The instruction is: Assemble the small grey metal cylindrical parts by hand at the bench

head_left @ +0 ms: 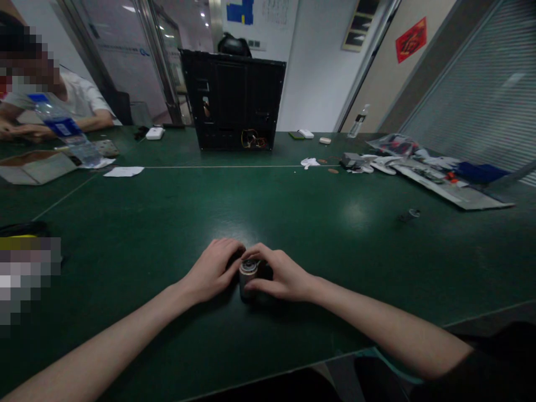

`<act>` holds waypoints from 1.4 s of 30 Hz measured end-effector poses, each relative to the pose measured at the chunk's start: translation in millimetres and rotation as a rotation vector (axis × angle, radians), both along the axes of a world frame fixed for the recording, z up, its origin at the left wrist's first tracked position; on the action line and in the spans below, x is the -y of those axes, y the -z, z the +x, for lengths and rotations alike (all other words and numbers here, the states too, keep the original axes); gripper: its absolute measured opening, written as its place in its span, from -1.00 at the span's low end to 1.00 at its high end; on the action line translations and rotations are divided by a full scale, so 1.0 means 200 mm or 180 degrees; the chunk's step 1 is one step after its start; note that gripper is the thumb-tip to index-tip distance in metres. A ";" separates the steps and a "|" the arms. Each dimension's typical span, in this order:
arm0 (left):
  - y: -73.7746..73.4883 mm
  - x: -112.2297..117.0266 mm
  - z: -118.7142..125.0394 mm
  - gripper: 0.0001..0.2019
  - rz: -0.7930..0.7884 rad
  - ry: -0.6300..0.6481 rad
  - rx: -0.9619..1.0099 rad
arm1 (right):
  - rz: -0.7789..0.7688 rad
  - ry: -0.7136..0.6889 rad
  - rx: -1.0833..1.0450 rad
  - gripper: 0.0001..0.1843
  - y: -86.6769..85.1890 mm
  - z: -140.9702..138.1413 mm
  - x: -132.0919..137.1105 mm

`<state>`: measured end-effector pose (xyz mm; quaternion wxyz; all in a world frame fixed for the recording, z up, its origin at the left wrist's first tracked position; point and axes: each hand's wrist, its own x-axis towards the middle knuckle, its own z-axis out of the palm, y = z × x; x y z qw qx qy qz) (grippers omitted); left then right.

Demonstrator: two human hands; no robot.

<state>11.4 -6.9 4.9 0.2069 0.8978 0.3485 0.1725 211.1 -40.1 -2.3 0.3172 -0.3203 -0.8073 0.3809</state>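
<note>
A small dark metal cylinder [248,282] with a round, stepped top stands upright on the green table, between my two hands. My right hand [282,273] is curved around its right side, thumb against the front and fingers reaching over behind the top. From the other side, my left hand [218,268] bends towards the cylinder, its thumb close against the left edge. The left fingertips are partly hidden behind the cylinder and the right fingers. The cylinder's kind is too small to make out.
A large black panel [238,100] stands at the table's far side. A water bottle [69,131] and an open carton [39,168] are at left, near a seated person [84,95]. At right lie a cluttered board [444,187] and a small clear item [414,213].
</note>
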 end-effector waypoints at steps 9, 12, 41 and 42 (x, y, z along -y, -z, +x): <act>0.01 -0.01 0.00 -0.85 0.0108 -0.0032 -0.0028 | -0.2016 0.0298 -0.1606 -0.63 0.03 -0.02 -0.03; -0.01 0.00 0.01 -0.84 0.0053 -0.0001 -0.0036 | -0.2761 0.0461 -0.2235 -0.66 0.02 -0.03 -0.05; 0.01 0.04 0.00 -0.76 0.1202 0.0388 0.0486 | -0.3577 -0.0048 -0.1887 -0.66 0.06 -0.07 0.00; 0.01 0.03 -0.01 -0.78 0.1212 0.0370 0.0507 | -0.3579 -0.0063 -0.1883 -0.67 0.05 -0.07 0.00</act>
